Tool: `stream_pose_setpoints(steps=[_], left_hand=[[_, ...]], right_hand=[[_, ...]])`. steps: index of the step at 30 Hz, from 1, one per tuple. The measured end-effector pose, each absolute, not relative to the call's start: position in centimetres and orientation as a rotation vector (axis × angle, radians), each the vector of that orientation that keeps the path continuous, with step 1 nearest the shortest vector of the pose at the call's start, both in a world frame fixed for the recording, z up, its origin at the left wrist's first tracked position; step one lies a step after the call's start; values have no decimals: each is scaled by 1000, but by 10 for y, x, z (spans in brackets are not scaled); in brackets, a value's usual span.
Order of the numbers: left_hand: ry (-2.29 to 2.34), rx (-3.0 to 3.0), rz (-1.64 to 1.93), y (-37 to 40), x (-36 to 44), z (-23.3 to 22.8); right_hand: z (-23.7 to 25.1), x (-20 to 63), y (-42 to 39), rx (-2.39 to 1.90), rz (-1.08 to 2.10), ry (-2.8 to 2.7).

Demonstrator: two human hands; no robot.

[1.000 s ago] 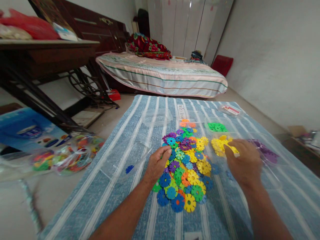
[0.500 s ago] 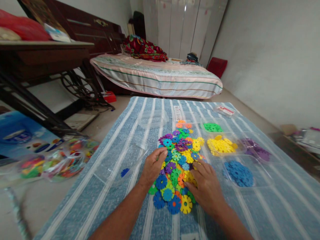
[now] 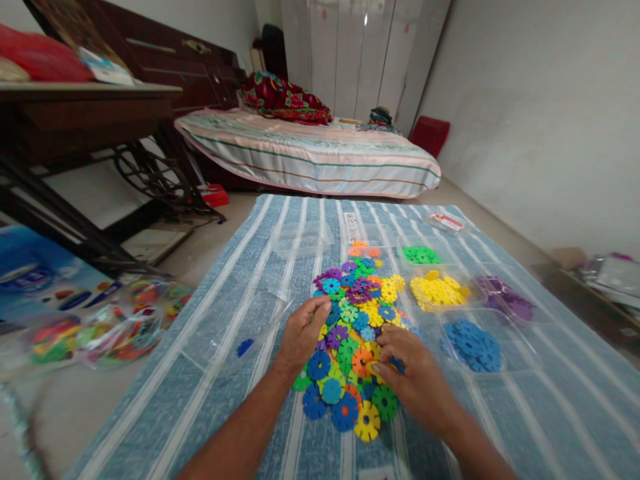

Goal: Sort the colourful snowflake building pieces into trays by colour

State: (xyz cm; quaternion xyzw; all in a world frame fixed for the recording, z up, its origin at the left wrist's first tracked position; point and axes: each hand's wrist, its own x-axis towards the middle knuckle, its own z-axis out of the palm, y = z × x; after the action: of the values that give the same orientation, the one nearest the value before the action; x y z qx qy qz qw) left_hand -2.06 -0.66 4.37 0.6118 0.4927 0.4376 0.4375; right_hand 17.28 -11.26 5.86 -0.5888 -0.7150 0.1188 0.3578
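A mixed heap of plastic snowflake discs in several colours lies on the striped cloth in front of me. My left hand rests at the heap's left side, its thumb and fingers pressed together. Whatever lies between those fingertips is hidden. Over the heap's right side, my right hand is closed, with the edge of a yellow snowflake disc showing at its thumb tip. A green disc lies just below this hand.
Clear tubs on the right hold blue discs, yellow discs, purple discs and green discs. Orange discs lie at the back. One dark-blue disc is in a clear container at left. Another clear tub stands behind.
My right hand has drawn its fingers together around a yellow disc, uncovering the green disc beneath. My left hand stays about where it was. The view has shifted slightly.
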Motion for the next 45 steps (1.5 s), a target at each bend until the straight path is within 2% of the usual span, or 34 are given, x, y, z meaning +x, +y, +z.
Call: stream_pose_setpoints(steps=[3, 7, 9, 16, 21, 30, 39, 42, 45], left_hand=[[1226, 1526, 1081, -7, -21, 43], [1222, 1524, 1073, -8, -20, 44], [1219, 1519, 1067, -8, -20, 44], [1208, 1510, 1058, -7, -20, 41], [1206, 1514, 1065, -8, -19, 41], [1207, 1525, 1082, -8, -20, 43], [1205, 1546, 1073, -9, -21, 44], [1207, 1543, 1069, -9, -22, 44], [1197, 1550, 1080, -8, -22, 42]], right_hand=[[74, 198, -103, -1546, 165, -1723], [94, 242, -86, -1618, -395, -1480], [97, 251, -83, -1613, -530, -1436], [61, 208, -104, -1455, -132, -1819], [42, 178, -114, -1400, -32, -1975], [43, 151, -115, -1558, 8, -2034], [66, 161, -101, -1456, 412, -1926], [90, 175, -64, -1432, 300, -1905], [119, 193, -12, -1408, -44, -1762]])
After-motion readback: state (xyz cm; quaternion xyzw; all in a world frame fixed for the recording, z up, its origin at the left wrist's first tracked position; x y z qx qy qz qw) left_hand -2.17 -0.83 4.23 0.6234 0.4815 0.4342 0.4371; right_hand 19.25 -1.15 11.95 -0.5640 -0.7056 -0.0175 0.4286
